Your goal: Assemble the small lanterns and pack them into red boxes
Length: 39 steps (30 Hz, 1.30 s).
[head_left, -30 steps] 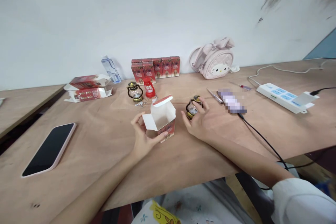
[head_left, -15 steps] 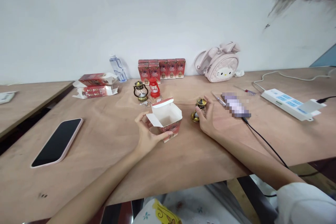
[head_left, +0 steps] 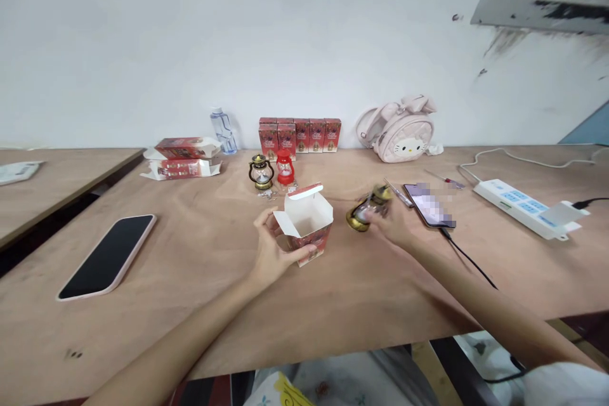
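My left hand is closed around the lower part of a small red printed box, whose white flaps stand open at the top. To its right, my right hand grips a small bronze-coloured lantern, tilted with its round base toward the box; hand and lantern are slightly blurred. Beyond the box, another bronze lantern and a red lantern stand upright side by side. Small bits lie at their feet, too small to name.
Several red boxes stand by the wall, left of a pink bag. Opened boxes and a bottle are at left. A dark-screened phone lies near left; a plugged-in phone, screwdrivers and a power strip lie right.
The lantern in my right hand has gone from upright to tilted, its top leaning right. My left hand keeps hold of the box. The whole view has shifted slightly.
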Tool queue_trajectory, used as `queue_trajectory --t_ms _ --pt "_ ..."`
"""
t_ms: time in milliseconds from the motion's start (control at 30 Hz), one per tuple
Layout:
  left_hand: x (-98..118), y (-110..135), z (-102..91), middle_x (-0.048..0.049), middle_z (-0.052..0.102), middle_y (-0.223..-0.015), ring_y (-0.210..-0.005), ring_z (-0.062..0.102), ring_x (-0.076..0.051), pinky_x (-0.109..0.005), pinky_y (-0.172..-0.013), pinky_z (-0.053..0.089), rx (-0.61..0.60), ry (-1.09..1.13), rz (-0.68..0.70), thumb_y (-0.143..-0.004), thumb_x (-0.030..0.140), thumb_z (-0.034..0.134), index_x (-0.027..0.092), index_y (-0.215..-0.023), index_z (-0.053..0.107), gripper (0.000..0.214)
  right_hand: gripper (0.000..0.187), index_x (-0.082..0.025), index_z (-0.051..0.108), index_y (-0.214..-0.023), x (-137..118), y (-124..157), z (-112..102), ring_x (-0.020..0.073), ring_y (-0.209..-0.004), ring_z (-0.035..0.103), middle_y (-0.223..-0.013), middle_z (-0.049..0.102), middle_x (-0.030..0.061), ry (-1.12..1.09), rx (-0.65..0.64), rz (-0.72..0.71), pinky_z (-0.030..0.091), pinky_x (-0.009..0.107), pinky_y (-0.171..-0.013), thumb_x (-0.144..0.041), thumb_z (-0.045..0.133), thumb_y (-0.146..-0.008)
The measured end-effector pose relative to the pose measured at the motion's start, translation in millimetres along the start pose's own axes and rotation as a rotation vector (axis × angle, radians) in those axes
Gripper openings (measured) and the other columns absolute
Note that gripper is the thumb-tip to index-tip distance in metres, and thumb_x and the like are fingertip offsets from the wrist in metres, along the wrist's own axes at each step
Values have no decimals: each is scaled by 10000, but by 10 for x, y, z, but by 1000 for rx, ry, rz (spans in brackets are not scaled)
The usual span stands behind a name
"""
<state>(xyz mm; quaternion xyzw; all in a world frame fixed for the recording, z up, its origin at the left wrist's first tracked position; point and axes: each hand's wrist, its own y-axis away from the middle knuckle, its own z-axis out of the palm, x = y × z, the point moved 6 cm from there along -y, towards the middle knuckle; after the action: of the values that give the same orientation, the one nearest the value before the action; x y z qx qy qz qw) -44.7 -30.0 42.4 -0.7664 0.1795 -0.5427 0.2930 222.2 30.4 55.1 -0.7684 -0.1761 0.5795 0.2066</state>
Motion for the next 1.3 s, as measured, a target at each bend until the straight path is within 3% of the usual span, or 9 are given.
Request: queue_trajectory --t_ms 100,300,433,567,700,867,1000,1100,1300 --pt "-1 2 13 -69 423 -1160 -1014 587 -231 -415 -798 537 -11 21 24 -566 413 810 280 -1158 256 822 462 -261 484 -967 -532 -132 -24 206 -787 666 -873 651 27 -337 100 -41 550 402 -720 -603 623 -689" --pt "-18 16 21 -63 483 -1115 -922 607 -216 -388 -726 556 2 86 69 -586 373 804 293 -1182 256 814 515 -254 504 -1033 -1333 -88 741 219 -875 656 -919 651 24 -442 -421 64 560 391 -733 -585 659 -670" --pt "-48 20 28 -65 485 -1136 -1004 595 -235 -425 -799 548 -3 73 11 -554 370 823 285 -1179 243 857 492 -229 487 -1079 -1265 -165 1015 202 -965 617 -1024 633 32 -356 -308 69 517 404 -876 -480 685 -705" --pt "-30 18 15 -86 428 -1200 -1058 582 -232 -429 -847 535 30 25 2 -558 401 819 264 -1181 255 852 566 -226 418 -1198 -1102 -302 1001 201 -1056 576 -1108 602 51 -192 -99 -2 464 410 -958 -449 670 -742" --pt "-11 12 12 -75 442 -1178 -1037 593 -223 -424 -854 536 34 27 11 -571 400 814 267 -1178 266 829 705 -257 300 -1317 -1086 -229 967 217 -1187 501 -1310 474 77 -3 -67 -159 421 410 -1012 -421 678 -745" --pt "-25 12 13 -80 421 -1192 -1050 579 -223 -415 -859 532 31 6 -2 -567 417 811 262 -1176 264 834 669 -267 353 -1277 -1107 -50 1039 241 -1171 513 -1278 505 71 258 -132 -320 430 415 -977 -412 697 -721" --pt "-62 34 14 -89 396 -1210 -1027 581 -211 -414 -858 533 35 6 -31 -563 435 809 264 -1182 257 847 565 -223 434 -1142 -1078 -49 1084 243 -1021 582 -1120 587 74 344 -215 -264 468 385 -849 -402 721 -689" --pt "-66 46 18 -88 394 -1217 -1038 579 -214 -433 -867 531 16 1 -22 -574 420 808 281 -1203 241 859 410 -210 477 -1030 -1069 -70 1076 224 -885 605 -989 623 56 416 -295 -225 461 339 -743 -412 682 -738" --pt "-33 36 20 -114 402 -1284 -1150 541 -257 -477 -932 494 -38 12 3 -611 345 801 293 -1283 210 896 231 -189 520 -958 -1125 -62 1096 194 -859 591 -958 632 65 454 -511 -374 424 295 -730 -383 576 -846"
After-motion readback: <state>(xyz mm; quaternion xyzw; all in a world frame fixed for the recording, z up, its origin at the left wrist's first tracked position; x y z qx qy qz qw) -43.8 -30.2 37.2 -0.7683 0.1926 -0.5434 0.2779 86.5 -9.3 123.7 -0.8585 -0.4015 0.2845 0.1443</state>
